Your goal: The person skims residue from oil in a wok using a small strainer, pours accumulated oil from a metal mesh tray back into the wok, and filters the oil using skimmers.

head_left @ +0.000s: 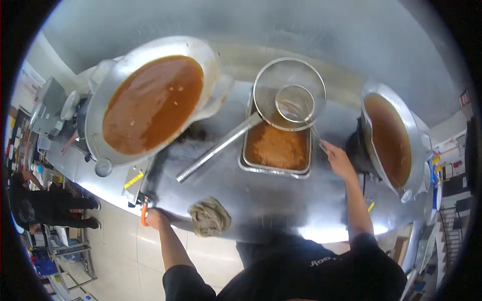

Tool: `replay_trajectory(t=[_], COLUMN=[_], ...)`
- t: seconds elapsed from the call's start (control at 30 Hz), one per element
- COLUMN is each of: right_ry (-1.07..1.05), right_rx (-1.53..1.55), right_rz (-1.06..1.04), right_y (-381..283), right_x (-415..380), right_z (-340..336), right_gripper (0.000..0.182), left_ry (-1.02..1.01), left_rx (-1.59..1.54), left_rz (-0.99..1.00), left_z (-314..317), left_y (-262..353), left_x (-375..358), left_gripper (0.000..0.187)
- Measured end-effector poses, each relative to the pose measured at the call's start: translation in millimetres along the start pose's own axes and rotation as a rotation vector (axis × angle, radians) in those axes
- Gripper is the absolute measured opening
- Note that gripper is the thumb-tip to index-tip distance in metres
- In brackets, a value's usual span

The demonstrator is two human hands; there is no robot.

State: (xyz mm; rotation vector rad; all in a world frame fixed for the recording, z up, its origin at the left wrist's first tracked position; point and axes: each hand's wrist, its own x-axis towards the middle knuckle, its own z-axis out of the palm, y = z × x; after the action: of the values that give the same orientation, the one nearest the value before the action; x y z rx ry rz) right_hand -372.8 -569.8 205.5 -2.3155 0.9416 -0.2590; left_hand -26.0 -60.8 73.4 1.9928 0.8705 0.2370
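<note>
My right hand (337,159) is closed on the thin handle of a small round strainer (295,103), which lies over a large mesh strainer (266,75). The large strainer rests across a rectangular metal pan (277,173) of brown liquid, its ribbed handle slanting down to the left. At the counter's front edge, my left hand (153,217) is at an orange lever (144,213) below a metal box with a yellow label; its fingers are too small to make out clearly. A crumpled cloth (210,216) lies to the right of that hand.
A big wok (213,103) of brown liquid stands at the left of the steel counter (241,200), and another wok (416,145) of brown liquid stands at the right. Another person (50,205) stands at the far left beyond the counter, near a metal rack.
</note>
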Motion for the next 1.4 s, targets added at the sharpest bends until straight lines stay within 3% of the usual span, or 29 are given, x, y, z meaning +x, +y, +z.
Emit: replay_trajectory(t=[0.03,0.07,0.17,0.27,0.37,0.47,0.57,0.67,0.77,0.8,0.9,1.0,1.1,1.2,1.37,1.4], right_ry=[0.068,0.068,0.126,0.050,-0.215,0.051,0.131,-0.038,-0.178,-0.049,0.085,0.054,-0.172,-0.234,-0.023,0.044], right_rx=[-0.058,-0.070,-0.150,-0.074,0.143,0.073,-0.039,-0.019,0.094,0.042,-0.140,-0.122,-0.014,0.031,-0.026,-0.062], right_rz=[-0.033,0.143,0.184,-0.068,0.356,0.125,0.132,-0.031,0.231,0.080,0.138,0.076,0.058,0.173,0.040,0.021], right_y=[4.4,-10.5,-5.3,14.3,-46.7,-0.5,7.3,-2.3,-43.9,-30.7,-18.5,-12.5,-34.3,-49.8,-43.0,-42.7], right_x=[3.8,7.3,16.2,11.2,-2.3,6.4,15.1,8.6,5.6,7.9,23.8,26.9,12.3,-4.1,-32.0,-35.7], right_z=[3.0,4.2,22.3,31.7,1.5,19.4,25.9,25.3,12.0,20.2,29.4,32.4,11.6,-2.5,3.9,5.0], right_gripper=[0.040,0.041,0.041,0.041,0.041,0.041,0.040,0.040,0.039,0.039,0.039,0.039,0.041,0.043,0.044,0.044], left_ry=[0.008,0.015,0.018,0.030,0.019,0.024,-0.011,-0.020,-0.034,-0.028,0.011,0.016,0.005,0.027,0.020,0.044], left_rx=[-0.007,-0.014,0.009,0.059,0.112,0.113,0.082,0.077,0.130,0.133,0.110,0.132,0.146,0.188,0.161,0.161], left_rz=[0.013,0.026,0.005,-0.045,-0.098,-0.102,-0.014,0.040,-0.065,-0.067,-0.022,-0.119,-0.130,-0.146,-0.064,-0.142], left_z=[-1.7,-3.4,-6.3,2.8,5.8,4.9,-9.2,-9.5,3.0,4.7,1.9,-0.2,5.6,8.5,7.0,8.3], left_y=[2.2,5.6,8.7,-11.0,-15.6,-17.6,3.0,1.3,-12.1,-16.1,-11.3,-4.7,-15.5,-20.6,-21.7,-16.1], left_x=[-0.4,-1.7,-4.1,15.1,24.4,26.4,-1.1,2.3,22.0,23.6,14.7,15.9,26.6,32.7,30.3,28.8], left_gripper=[0.075,0.075,0.078,0.081,0.082,0.083,0.084,0.085,0.084,0.083,0.081,0.079,0.080,0.081,0.080,0.074])
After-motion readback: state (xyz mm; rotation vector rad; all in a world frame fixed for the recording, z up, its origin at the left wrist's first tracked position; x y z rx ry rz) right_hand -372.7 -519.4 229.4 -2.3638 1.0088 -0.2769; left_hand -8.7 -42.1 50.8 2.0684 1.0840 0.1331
